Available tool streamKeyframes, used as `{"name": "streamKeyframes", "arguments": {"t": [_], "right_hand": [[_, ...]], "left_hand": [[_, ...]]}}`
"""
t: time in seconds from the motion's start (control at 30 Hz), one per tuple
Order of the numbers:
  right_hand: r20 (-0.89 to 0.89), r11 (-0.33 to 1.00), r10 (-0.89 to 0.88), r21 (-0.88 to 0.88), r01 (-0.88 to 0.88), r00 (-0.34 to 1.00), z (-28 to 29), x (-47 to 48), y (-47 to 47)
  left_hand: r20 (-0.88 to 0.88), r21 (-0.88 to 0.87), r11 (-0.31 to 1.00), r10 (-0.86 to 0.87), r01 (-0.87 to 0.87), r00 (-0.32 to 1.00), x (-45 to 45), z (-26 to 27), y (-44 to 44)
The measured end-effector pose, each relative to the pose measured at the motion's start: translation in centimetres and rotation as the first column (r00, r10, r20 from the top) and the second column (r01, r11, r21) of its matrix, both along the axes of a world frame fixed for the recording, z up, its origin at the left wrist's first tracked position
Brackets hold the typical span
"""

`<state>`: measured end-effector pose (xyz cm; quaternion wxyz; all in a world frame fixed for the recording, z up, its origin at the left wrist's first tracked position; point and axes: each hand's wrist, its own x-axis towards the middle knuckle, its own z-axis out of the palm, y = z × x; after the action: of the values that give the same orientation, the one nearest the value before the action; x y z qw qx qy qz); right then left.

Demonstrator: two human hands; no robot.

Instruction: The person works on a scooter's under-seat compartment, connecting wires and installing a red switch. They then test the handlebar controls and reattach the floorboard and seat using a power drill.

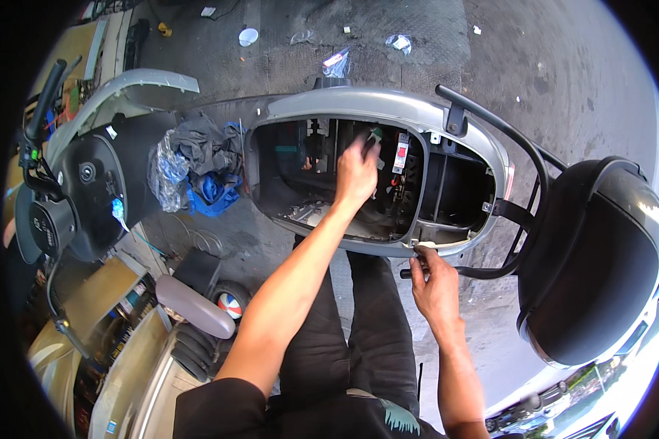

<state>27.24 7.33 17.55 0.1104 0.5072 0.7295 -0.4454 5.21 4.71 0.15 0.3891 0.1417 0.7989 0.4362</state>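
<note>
An electric scooter lies across the view, its open underseat compartment [285, 175] framed by grey body panels [373, 101]. My left hand [357, 173] reaches into this compartment, blurred by motion. A small green part [377, 133] shows at its fingertips; whether the fingers grip it is unclear. Just right of that hand is a circuit breaker with a red switch [401, 152], with wiring below it. My right hand [435, 277] is at the near rim, fingertips bunched by a small metal bracket [413, 242] and the black rack tube [486, 271]. Anything between those fingers is hidden.
A black top box [587, 263] sits behind the rack at right. Plastic bags and dark cloth [197, 159] cover the footboard; handlebars [46, 219] stand at left. A loose seat cushion [195, 306] and tyres [189, 351] lie lower left. Litter dots the floor beyond.
</note>
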Motion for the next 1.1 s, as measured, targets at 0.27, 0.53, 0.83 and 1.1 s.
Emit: {"name": "streamKeyframes", "arguments": {"t": [0.27, 0.53, 0.83, 1.1], "right_hand": [[0.018, 1.000, -0.007, -0.030, 0.008, 1.000, -1.4, 0.1, -0.3], [0.039, 0.995, -0.074, -0.070, 0.077, 0.996, -2.4, -0.4, -0.2], [0.009, 0.976, -0.197, -0.097, 0.197, 0.980, -2.5, -0.6, -0.2], [0.004, 0.971, -0.206, -0.119, 0.205, 0.978, -2.7, -0.8, 0.0]], "left_hand": [[0.069, 0.213, 0.866, 0.448, -0.452, 0.891, 2.5, -2.2, 2.4], [0.238, 0.169, 0.769, 0.576, -0.617, 0.782, 2.2, -0.5, 5.1], [0.210, 0.144, 0.851, 0.473, -0.505, 0.856, 1.1, -0.6, 7.1], [-0.242, -0.011, 0.906, 0.408, -0.423, 0.880, 1.4, -2.6, 7.7]]}}
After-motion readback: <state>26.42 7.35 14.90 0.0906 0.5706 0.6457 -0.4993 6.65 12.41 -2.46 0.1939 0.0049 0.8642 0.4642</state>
